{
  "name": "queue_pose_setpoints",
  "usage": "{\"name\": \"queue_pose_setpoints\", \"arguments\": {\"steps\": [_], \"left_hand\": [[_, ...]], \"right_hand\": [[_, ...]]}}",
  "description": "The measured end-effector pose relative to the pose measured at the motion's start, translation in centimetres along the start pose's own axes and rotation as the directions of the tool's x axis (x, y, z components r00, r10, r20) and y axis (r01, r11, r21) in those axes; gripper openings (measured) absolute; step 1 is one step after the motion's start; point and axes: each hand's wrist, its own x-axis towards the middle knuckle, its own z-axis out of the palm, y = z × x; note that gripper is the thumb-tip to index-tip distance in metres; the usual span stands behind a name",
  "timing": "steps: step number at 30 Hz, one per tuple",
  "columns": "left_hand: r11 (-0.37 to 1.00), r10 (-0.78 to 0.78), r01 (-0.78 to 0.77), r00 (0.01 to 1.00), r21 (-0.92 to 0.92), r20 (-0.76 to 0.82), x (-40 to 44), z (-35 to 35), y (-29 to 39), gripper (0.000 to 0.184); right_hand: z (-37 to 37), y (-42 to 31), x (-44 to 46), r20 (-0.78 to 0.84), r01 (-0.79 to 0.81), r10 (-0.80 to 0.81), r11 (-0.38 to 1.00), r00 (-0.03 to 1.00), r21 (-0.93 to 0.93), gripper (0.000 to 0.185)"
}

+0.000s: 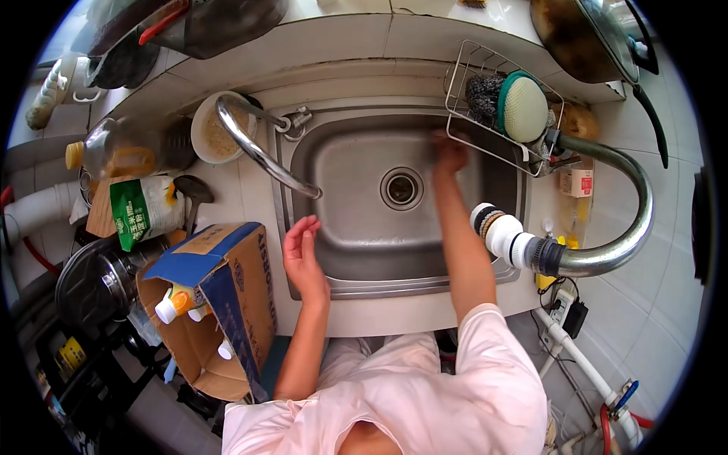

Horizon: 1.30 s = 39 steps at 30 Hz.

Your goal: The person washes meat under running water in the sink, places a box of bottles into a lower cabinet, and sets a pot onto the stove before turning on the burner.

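Well, the sink (353, 220) lies in front of the person, its basin spreading between the two hands and beyond them. It is brushed grey metal, a broad rectangle with rounded corners, duller along the walls and brighter across the bottom, where soft streaks of light show. The drain (401, 189), ahead and to the right of the left hand, is a round, shiny ring with a dark middle. A flat metal rim borders the basin, set into a pale worktop (379, 322) that shows nearer the body than either hand.

The left hand (305, 260) is released, fingers extended and loosely together, above the rim at the near left corner. Just ahead of its fingertips is the end of a curved chrome tap (262, 166). Left of this hand stands a brown and blue cardboard carton (262, 296), its flap end facing away from the sink.

The right hand (451, 154) is over the far right part of the basin and blurred, so whether it grasps anything cannot be told. Just beside it, to the right, is a wire rack (486, 130) of thin pale bars, overhanging the basin's corner. In the rack sit a dark, frizzy scourer (485, 97) and a round, cream pad (525, 108) edged in teal. Farther right of that hand bends a thick metal pipe (641, 205).
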Motion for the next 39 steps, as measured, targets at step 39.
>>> {"name": "queue_pose_setpoints", "arguments": {"steps": [39], "left_hand": [[0.992, 0.115, -0.116, 0.993, -0.045, -0.025, -0.9, -0.6, 2.4, 0.018]], "right_hand": [[3.5, -5.5, -18.9, -0.015, 0.707, 0.999, 0.010, -0.030, -0.708, 0.041]]}}
